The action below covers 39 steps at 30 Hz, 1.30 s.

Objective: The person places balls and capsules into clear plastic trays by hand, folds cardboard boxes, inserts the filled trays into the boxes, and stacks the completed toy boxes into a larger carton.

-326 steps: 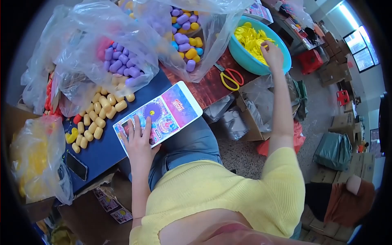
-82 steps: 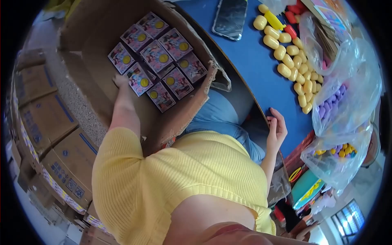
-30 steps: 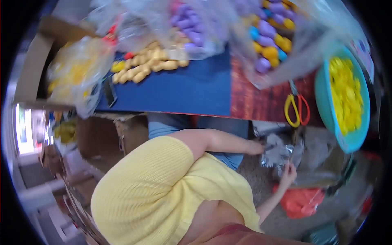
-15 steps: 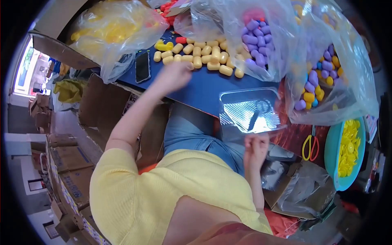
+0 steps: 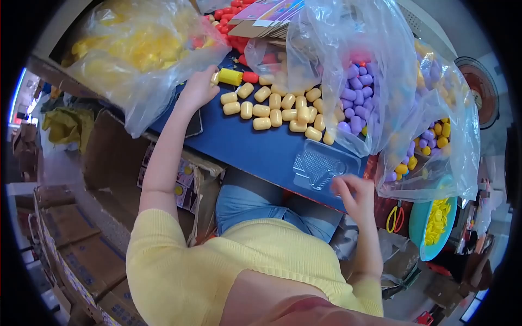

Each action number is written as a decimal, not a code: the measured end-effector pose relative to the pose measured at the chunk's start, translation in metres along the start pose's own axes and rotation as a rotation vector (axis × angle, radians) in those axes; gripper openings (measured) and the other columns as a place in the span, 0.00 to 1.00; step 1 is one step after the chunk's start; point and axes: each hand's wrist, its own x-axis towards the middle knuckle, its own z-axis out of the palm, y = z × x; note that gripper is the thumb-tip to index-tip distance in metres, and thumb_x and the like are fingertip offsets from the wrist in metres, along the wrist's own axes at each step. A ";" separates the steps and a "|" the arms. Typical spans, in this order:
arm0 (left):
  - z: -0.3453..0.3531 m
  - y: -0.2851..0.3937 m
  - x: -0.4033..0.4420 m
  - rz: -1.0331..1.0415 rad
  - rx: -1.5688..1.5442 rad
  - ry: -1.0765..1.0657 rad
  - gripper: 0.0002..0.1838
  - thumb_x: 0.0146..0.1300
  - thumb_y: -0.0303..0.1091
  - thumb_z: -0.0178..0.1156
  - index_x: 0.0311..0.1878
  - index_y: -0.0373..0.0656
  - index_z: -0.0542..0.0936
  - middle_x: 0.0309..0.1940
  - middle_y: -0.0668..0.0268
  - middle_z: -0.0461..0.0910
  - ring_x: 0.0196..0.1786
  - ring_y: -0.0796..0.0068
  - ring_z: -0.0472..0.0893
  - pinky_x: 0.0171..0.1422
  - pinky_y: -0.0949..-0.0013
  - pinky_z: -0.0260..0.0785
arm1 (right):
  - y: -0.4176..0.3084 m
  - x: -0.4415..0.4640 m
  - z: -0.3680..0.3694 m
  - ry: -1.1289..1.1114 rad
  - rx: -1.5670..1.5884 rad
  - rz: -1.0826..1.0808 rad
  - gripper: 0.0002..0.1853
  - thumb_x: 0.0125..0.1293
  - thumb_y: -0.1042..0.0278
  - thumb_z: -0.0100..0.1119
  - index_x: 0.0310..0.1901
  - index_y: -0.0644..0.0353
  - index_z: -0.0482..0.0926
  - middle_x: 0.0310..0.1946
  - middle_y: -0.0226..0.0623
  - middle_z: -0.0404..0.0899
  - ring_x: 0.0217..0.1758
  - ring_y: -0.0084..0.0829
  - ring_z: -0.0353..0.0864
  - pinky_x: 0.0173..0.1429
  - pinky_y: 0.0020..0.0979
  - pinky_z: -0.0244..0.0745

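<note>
My left hand (image 5: 200, 87) is closed, with a cream-coloured plastic capsule (image 5: 215, 78) at its fingertips beside a yellow cylinder-like piece (image 5: 230, 76). Several more cream capsules (image 5: 261, 111) lie loose on the blue table surface to its right. A clear plastic blister tray (image 5: 321, 165) rests at the table's front edge. At the tray's lower right corner, my right hand (image 5: 356, 200) has its thumb and fingers bent around the rim.
Plastic bags hold yellow pieces (image 5: 125, 49), purple capsules (image 5: 357, 95) and mixed capsules (image 5: 429, 138). A phone (image 5: 194, 124) lies under my left forearm. Scissors (image 5: 395, 218) and a turquoise basin (image 5: 429, 252) of yellow pieces are at right. Printed cards (image 5: 266, 19) stand behind.
My left hand has moved left from the capsules toward the yellow piece. The tray, tilted and shining before, now lies flatter on the table. The camera view has shifted.
</note>
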 end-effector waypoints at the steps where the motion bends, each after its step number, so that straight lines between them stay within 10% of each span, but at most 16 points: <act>1: -0.007 0.016 0.003 0.113 -0.020 0.056 0.22 0.57 0.27 0.59 0.57 0.40 0.77 0.36 0.52 0.84 0.36 0.54 0.82 0.45 0.59 0.75 | -0.006 0.025 0.002 -0.006 -0.160 -0.104 0.06 0.66 0.75 0.61 0.36 0.68 0.85 0.24 0.32 0.83 0.22 0.23 0.74 0.28 0.22 0.69; 10: 0.069 0.045 0.087 0.543 0.171 -0.209 0.17 0.59 0.28 0.62 0.52 0.38 0.80 0.40 0.53 0.81 0.43 0.49 0.80 0.51 0.56 0.74 | 0.024 0.184 -0.057 0.305 -1.036 -0.062 0.07 0.60 0.66 0.63 0.35 0.58 0.85 0.26 0.41 0.83 0.28 0.49 0.80 0.36 0.41 0.75; 17: 0.029 0.048 0.080 0.471 0.129 -0.184 0.14 0.51 0.30 0.69 0.42 0.37 0.83 0.37 0.58 0.84 0.36 0.56 0.81 0.44 0.62 0.75 | 0.084 0.237 -0.068 -0.078 -0.757 -0.351 0.15 0.60 0.66 0.63 0.48 0.60 0.82 0.40 0.43 0.86 0.40 0.49 0.82 0.46 0.41 0.77; 22: -0.031 0.114 0.026 0.493 -0.403 -0.062 0.10 0.48 0.28 0.69 0.35 0.36 0.82 0.32 0.61 0.84 0.33 0.63 0.79 0.43 0.67 0.74 | 0.077 0.237 -0.061 -0.230 -1.066 0.005 0.21 0.62 0.61 0.63 0.56 0.56 0.77 0.43 0.42 0.85 0.41 0.49 0.82 0.46 0.42 0.76; 25: -0.037 0.151 -0.001 0.527 -0.504 -0.154 0.11 0.47 0.27 0.70 0.35 0.37 0.81 0.33 0.62 0.85 0.32 0.67 0.79 0.43 0.71 0.73 | 0.093 0.225 -0.121 0.054 -0.722 -0.060 0.16 0.63 0.59 0.61 0.51 0.54 0.80 0.37 0.41 0.85 0.39 0.46 0.81 0.46 0.42 0.76; 35: 0.011 0.196 0.009 0.632 -0.421 -0.126 0.17 0.50 0.30 0.66 0.46 0.41 0.84 0.40 0.63 0.86 0.36 0.62 0.81 0.44 0.67 0.74 | 0.053 0.175 -0.160 -0.242 -1.166 0.186 0.12 0.60 0.60 0.62 0.40 0.58 0.84 0.35 0.42 0.85 0.35 0.47 0.80 0.45 0.40 0.76; 39: 0.019 0.210 0.017 0.656 -0.438 -0.192 0.24 0.49 0.30 0.66 0.54 0.44 0.83 0.47 0.63 0.85 0.40 0.61 0.82 0.48 0.67 0.76 | 0.073 0.210 -0.124 0.077 -0.689 -0.106 0.21 0.63 0.62 0.56 0.57 0.54 0.81 0.39 0.42 0.87 0.36 0.49 0.82 0.45 0.41 0.78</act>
